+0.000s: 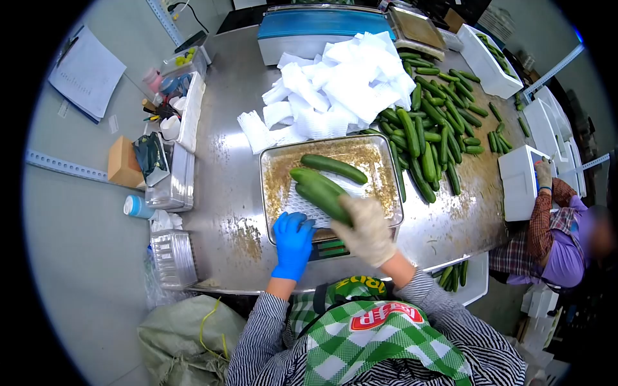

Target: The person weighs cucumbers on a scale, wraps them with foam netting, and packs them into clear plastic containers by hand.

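Note:
A metal tray (265,193) with brown stains sits in front of me on a scale (331,249). Inside it lies a white foam net (315,210), partly covered by cucumbers. One cucumber (335,168) rests across the far part of the tray. My right hand (367,231), in a pale glove and slightly blurred, grips the near ends of two cucumbers (320,193) lying side by side over the net. At the tray's near left edge, my left hand (293,243), blue-gloved, has its fingers curled onto the net's edge; the fingertips are partly hidden.
A pile of white foam nets (341,87) lies beyond the tray, before a blue-topped machine (322,26). Many cucumbers (438,128) cover the table's right side. White bins (518,183) stand at right, near another person (547,238). Clear plastic boxes (174,257) line the left.

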A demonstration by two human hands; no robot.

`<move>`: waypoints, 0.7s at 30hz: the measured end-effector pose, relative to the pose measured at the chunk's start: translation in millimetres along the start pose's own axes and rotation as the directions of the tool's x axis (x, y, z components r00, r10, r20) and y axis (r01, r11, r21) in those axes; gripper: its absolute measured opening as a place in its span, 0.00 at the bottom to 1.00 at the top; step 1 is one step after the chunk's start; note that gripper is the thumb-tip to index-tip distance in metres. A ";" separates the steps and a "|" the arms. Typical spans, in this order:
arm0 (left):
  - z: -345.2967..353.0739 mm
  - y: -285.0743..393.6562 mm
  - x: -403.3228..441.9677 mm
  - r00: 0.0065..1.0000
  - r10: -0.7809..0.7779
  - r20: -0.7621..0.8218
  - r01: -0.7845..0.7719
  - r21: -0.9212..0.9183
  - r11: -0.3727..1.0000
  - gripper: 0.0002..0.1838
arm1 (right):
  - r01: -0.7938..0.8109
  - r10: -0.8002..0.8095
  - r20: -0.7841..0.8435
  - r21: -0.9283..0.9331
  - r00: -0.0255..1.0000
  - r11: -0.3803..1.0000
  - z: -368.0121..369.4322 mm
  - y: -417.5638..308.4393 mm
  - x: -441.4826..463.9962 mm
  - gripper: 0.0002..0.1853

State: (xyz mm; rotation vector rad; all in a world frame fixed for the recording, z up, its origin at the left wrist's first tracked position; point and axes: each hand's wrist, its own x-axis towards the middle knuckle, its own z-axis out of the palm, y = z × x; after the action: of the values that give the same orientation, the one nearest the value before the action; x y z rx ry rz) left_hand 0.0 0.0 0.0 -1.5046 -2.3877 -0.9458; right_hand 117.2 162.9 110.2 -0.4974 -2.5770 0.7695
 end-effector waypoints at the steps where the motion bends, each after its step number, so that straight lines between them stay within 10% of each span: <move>1: -1.5 4.0 0.4 0.997 -0.080 -0.015 0.078 -0.071 0.994 0.14 | 0.004 0.002 0.098 -0.065 0.995 0.998 8.1 -10.7 -3.1 0.25; 5: -0.1 10.2 3.7 0.960 -0.189 -0.207 0.167 -0.118 0.979 0.10 | 0.088 -0.086 0.016 -0.198 0.996 0.976 22.6 -14.1 -16.3 0.26; 21: -13.0 6.3 7.6 0.997 0.072 -0.032 -0.071 0.042 0.997 0.10 | -0.103 0.126 0.164 -0.144 0.978 0.984 7.5 23.9 -13.1 0.19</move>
State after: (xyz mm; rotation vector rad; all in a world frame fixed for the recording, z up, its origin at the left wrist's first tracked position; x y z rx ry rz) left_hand -0.7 -0.1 16.3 -1.5361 -2.2991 -0.8948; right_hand 130.1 172.6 87.0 -0.6525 -2.7958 0.7069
